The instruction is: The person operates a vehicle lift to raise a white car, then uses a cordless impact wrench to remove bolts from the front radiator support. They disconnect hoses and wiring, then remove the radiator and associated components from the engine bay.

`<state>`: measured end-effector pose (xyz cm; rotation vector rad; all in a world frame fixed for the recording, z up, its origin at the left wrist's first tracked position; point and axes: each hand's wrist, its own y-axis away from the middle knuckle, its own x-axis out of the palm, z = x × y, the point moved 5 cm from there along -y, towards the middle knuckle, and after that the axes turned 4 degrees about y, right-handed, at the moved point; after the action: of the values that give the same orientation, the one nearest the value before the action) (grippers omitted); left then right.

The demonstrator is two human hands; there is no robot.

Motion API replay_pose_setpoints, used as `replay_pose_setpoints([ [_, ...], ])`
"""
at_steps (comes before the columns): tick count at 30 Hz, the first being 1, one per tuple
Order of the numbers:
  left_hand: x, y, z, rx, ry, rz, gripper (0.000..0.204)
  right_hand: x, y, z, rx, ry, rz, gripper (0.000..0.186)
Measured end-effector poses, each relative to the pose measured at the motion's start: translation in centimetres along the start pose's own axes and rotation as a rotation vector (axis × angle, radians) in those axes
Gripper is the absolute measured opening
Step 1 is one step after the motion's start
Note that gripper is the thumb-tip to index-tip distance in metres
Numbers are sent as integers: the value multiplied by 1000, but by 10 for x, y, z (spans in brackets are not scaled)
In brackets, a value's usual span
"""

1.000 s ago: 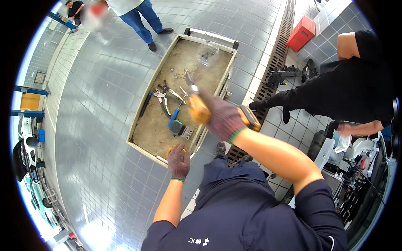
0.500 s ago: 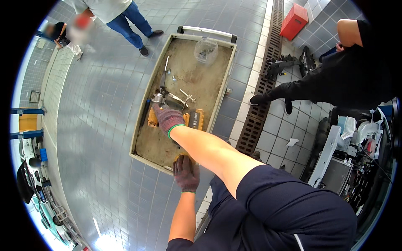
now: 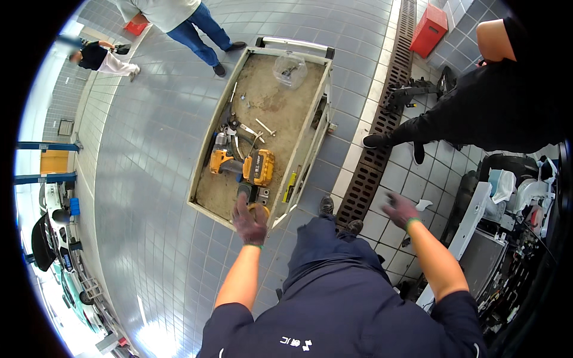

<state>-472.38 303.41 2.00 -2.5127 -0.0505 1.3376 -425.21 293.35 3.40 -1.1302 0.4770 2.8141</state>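
Note:
My left hand (image 3: 250,224), in a dark knitted glove, is at the near end of the cart's tray (image 3: 209,210). Its fingers are stretched out beside a small black block (image 3: 247,190), and a yellow rounded thing (image 3: 261,210) shows partly beneath the hand. Whether the fingers touch either one I cannot tell. Just beyond lies a yellow and black cordless power tool (image 3: 218,162) with a metal nose, its battery pack (image 3: 259,167) toward the right. My right hand (image 3: 401,210), also gloved, is off to the right above the tiled floor, fingers apart and holding nothing.
Pliers (image 3: 231,122), a T-shaped metal tool (image 3: 266,127) and a clear plastic tub (image 3: 290,71) lie farther up the tray. A yellow-green level (image 3: 290,187) rests along its right side. One person stands right, near an opened car front (image 3: 477,238); others stand far left.
My right hand has left the power tool and swung right, away from the cart. My left hand has shifted slightly forward and left. The power tool now shows fully.

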Motion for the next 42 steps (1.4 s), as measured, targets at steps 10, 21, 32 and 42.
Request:
replay_pose_setpoints([
  [10, 111, -309, 37, -142, -370, 283, 57, -9, 325, -240, 998, 67, 119, 40],
  [21, 183, -385, 30, -158, -490, 597, 46, 64, 288, -140, 893, -255, 63, 58],
  [32, 182, -385, 56, -155, 380, 458, 27, 8, 160, -129, 1002, -586, -136, 66],
  [42, 201, -447, -62, -241, 893, 498, 37, 31, 181, -115, 896, -233, 9, 64],
])
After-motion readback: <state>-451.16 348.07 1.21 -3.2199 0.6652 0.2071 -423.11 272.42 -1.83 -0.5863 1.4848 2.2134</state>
